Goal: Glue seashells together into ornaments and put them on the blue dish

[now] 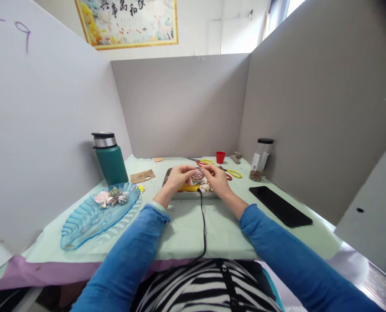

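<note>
My left hand (179, 177) and my right hand (216, 178) meet over a shallow tray (194, 196), thumbs and fingers pinched close together. What the fingertips hold, if anything, is too small to make out. Just below them shows a ribbed reddish-and-white seashell (197, 177); whether it is held or lies in the tray I cannot tell. Paler shells (206, 187) sit to its right. A yellow tool handle (188, 188) rests at the tray's near side under my left hand. Its black cord (204, 229) runs down over the table edge toward my lap.
At left, a blue glass dish (82, 225) holds several shells, near a green bottle (111, 162) and a cardboard piece (142, 176). Behind the tray lie scissors (233, 173), more scissors (206, 162) and a red cup (220, 157). A jar (260, 160) and black phone (280, 206) are right.
</note>
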Demonstrator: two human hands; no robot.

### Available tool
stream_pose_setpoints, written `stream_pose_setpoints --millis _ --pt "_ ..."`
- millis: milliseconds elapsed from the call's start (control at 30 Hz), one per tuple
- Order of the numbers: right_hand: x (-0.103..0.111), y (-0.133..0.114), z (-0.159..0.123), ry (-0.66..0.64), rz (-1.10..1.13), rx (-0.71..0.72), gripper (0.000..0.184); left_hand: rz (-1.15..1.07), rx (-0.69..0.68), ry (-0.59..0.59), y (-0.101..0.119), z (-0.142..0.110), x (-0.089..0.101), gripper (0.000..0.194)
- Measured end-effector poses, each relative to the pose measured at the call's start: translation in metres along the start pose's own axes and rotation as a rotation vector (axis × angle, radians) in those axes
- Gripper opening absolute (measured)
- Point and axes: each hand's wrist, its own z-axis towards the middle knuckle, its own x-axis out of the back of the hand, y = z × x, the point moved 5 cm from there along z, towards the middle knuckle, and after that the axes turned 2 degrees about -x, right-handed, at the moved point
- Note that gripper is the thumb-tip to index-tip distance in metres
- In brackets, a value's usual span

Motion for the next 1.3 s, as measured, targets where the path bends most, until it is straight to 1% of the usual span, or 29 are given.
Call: stream_pose_setpoints --millis 133,200,300,500,700,833,967,1167,1300 --pt "0.001 0.004 0.003 0.005 0.097 -0.036 0.027 -0.003 -0.013 -0.077 -0.002 0.000 -0.004 0.045" --pt "0.001 0.005 0.003 0.005 0.134 -0.047 0.027 0.012 -0.015 -0.093 -0.003 0.000 -0.005 0.041" --pt "0.000 0.005 0.004 -0.011 0.142 -0.050 0.027 0.035 -0.010 -0.071 -0.003 0.000 -0.004 0.034" --pt "-0.001 0.007 0.004 -0.032 0.111 -0.051 0.027 0.014 -0.026 -0.045 0.003 -0.001 -0.003 0.040" --pt "-0.001 0.002 0.001 -0.037 0.075 -0.030 0.024 0.038 -0.039 -0.006 0.008 -0.003 -0.001 0.035" --pt "0.000 -0.001 0.001 -0.032 0.041 -0.025 0.025 0.053 -0.057 -0.004 0.010 -0.003 -0.002 0.034" --pt "0.000 -0.003 0.001 -0.036 0.009 -0.011 0.025 0.044 -0.061 -0.003 0.008 -0.002 -0.002 0.035" --pt "-0.001 -0.002 0.002 -0.026 0.006 0.032 0.022 -0.041 -0.072 -0.040 0.009 -0.002 -0.004 0.038" --pt "-0.001 -0.005 0.000 -0.015 -0.018 0.072 0.021 -0.009 -0.045 -0.015 0.008 -0.002 -0.003 0.032"
